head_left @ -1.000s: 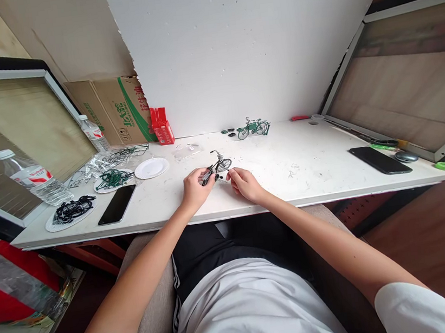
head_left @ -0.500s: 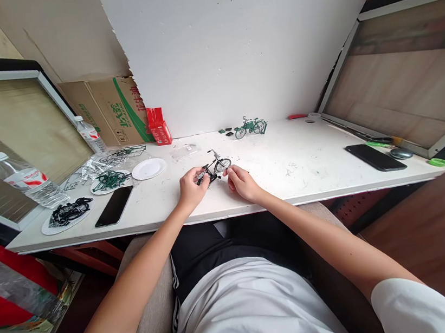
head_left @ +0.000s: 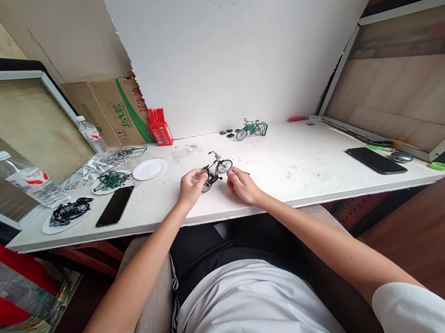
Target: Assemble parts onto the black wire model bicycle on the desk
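A small black model bicycle [head_left: 217, 171] is held just over the white table, its handlebar up and its front wheel to the right. My left hand [head_left: 191, 189] is closed on its rear end, thumb and fingers at the seat and back wheel. At the other end, the fingers of my right hand [head_left: 244, 186] are curled together at the rim of the front wheel. These fingertips partly hide the rim. Farther back stands a green model bicycle [head_left: 251, 129].
On the left are plates with black parts [head_left: 70, 211] and green parts [head_left: 110, 180], an empty white plate [head_left: 149, 169], a phone [head_left: 114, 206] and water bottles [head_left: 29, 178]. Another phone [head_left: 375, 160] lies right. A white board [head_left: 248, 54] stands behind.
The black bicycle has turned slightly in my hands, and its back wheel now shows below my left fingers. My left fingers have shifted toward the seat; my right hand has hardly moved.
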`<state>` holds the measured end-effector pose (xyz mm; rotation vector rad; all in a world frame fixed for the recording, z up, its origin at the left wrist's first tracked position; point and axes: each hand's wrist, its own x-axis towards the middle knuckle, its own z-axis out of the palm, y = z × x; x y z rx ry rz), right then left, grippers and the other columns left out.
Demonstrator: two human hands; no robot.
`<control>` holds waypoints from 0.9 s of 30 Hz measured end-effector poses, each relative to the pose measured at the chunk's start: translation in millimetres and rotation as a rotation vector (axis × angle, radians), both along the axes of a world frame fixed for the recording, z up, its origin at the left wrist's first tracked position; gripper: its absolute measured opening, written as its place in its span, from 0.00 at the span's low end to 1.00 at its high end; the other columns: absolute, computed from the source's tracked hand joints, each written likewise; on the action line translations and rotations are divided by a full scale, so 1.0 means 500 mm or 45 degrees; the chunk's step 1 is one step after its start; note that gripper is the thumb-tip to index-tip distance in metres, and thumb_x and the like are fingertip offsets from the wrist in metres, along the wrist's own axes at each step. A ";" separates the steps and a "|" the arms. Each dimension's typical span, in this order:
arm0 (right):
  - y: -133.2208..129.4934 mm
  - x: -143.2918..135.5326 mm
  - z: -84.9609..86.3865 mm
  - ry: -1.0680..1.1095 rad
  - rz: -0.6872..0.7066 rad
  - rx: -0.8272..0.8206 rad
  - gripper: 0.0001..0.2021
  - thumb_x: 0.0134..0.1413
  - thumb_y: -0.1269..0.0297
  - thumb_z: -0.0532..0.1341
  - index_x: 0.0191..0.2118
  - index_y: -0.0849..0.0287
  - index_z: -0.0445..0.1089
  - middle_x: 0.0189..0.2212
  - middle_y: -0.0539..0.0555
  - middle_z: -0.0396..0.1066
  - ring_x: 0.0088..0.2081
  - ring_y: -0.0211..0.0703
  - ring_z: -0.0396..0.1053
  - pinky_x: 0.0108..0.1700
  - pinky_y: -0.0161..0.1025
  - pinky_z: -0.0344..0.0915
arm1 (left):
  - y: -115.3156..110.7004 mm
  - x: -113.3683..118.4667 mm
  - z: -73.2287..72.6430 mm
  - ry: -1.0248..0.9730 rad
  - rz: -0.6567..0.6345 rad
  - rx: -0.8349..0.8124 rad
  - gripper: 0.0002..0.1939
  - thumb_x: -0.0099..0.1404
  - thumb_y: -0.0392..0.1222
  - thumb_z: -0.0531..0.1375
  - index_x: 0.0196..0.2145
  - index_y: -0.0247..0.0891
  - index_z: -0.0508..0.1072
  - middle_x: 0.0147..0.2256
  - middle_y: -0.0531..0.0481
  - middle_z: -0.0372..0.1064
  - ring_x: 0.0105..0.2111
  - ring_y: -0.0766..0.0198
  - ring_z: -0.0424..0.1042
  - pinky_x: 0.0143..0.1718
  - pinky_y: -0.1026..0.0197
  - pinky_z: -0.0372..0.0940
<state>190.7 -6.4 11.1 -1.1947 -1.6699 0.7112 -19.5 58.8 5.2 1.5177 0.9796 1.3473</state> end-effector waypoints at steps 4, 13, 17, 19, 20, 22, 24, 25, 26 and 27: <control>-0.006 -0.008 0.005 0.049 -0.023 0.087 0.20 0.74 0.40 0.53 0.38 0.50 0.52 0.33 0.49 0.69 0.36 0.45 0.69 0.41 0.43 0.66 | -0.016 0.005 0.009 -0.080 -0.085 -0.152 0.16 0.58 0.47 0.71 0.41 0.35 0.82 0.40 0.42 0.83 0.41 0.55 0.81 0.43 0.56 0.74; -0.011 -0.012 0.003 -0.047 0.114 0.157 0.30 0.54 0.41 0.74 0.43 0.50 0.53 0.49 0.56 0.69 0.46 0.48 0.72 0.35 0.42 0.70 | -0.051 0.029 0.022 -0.156 -0.115 -0.281 0.20 0.58 0.49 0.74 0.43 0.35 0.81 0.45 0.39 0.82 0.44 0.54 0.81 0.42 0.57 0.75; -0.009 -0.012 -0.001 -0.040 0.126 0.173 0.30 0.51 0.44 0.75 0.43 0.49 0.54 0.49 0.57 0.67 0.46 0.49 0.72 0.34 0.43 0.73 | -0.056 0.032 0.021 -0.210 -0.149 -0.276 0.18 0.61 0.50 0.72 0.43 0.34 0.81 0.48 0.38 0.82 0.47 0.52 0.81 0.50 0.50 0.78; -0.007 -0.013 -0.002 0.015 0.148 0.162 0.29 0.54 0.46 0.73 0.41 0.49 0.52 0.49 0.57 0.68 0.47 0.50 0.73 0.35 0.44 0.75 | -0.057 0.032 0.020 -0.210 -0.155 -0.261 0.16 0.64 0.50 0.70 0.43 0.35 0.81 0.49 0.38 0.81 0.47 0.53 0.81 0.52 0.48 0.78; -0.006 -0.013 -0.003 0.052 0.162 0.157 0.28 0.55 0.47 0.73 0.41 0.49 0.51 0.49 0.56 0.68 0.48 0.50 0.74 0.35 0.44 0.76 | -0.056 0.032 0.018 -0.211 -0.159 -0.258 0.16 0.65 0.49 0.69 0.44 0.35 0.81 0.49 0.38 0.81 0.47 0.53 0.82 0.53 0.48 0.78; -0.004 -0.013 -0.004 0.126 0.181 0.148 0.27 0.56 0.49 0.72 0.40 0.49 0.49 0.49 0.55 0.68 0.49 0.49 0.75 0.37 0.44 0.77 | -0.055 0.032 0.016 -0.224 -0.171 -0.263 0.15 0.66 0.45 0.68 0.47 0.34 0.82 0.48 0.39 0.82 0.47 0.54 0.82 0.56 0.47 0.77; -0.002 -0.012 -0.004 0.172 0.167 0.135 0.27 0.57 0.50 0.71 0.40 0.49 0.48 0.48 0.54 0.68 0.49 0.49 0.75 0.38 0.44 0.76 | -0.052 0.032 0.012 -0.245 -0.181 -0.249 0.15 0.66 0.42 0.68 0.49 0.34 0.81 0.49 0.38 0.82 0.49 0.53 0.82 0.59 0.46 0.75; -0.001 -0.012 -0.004 0.183 0.154 0.129 0.27 0.57 0.50 0.71 0.40 0.49 0.48 0.48 0.54 0.68 0.49 0.49 0.75 0.38 0.43 0.76 | -0.051 0.032 0.009 -0.243 -0.191 -0.239 0.16 0.65 0.41 0.68 0.49 0.34 0.81 0.50 0.38 0.82 0.50 0.53 0.82 0.61 0.45 0.74; -0.001 -0.012 -0.003 0.188 0.137 0.125 0.27 0.57 0.50 0.71 0.40 0.49 0.48 0.48 0.54 0.68 0.49 0.48 0.75 0.38 0.43 0.75 | -0.049 0.032 0.007 -0.244 -0.190 -0.217 0.16 0.64 0.39 0.68 0.49 0.34 0.81 0.51 0.37 0.82 0.51 0.52 0.82 0.62 0.45 0.73; -0.001 -0.012 -0.002 0.190 0.121 0.122 0.27 0.57 0.49 0.71 0.40 0.49 0.48 0.48 0.54 0.68 0.49 0.48 0.75 0.38 0.43 0.75 | -0.048 0.032 0.005 -0.242 -0.194 -0.211 0.16 0.62 0.37 0.69 0.48 0.33 0.81 0.51 0.37 0.82 0.52 0.52 0.82 0.62 0.44 0.73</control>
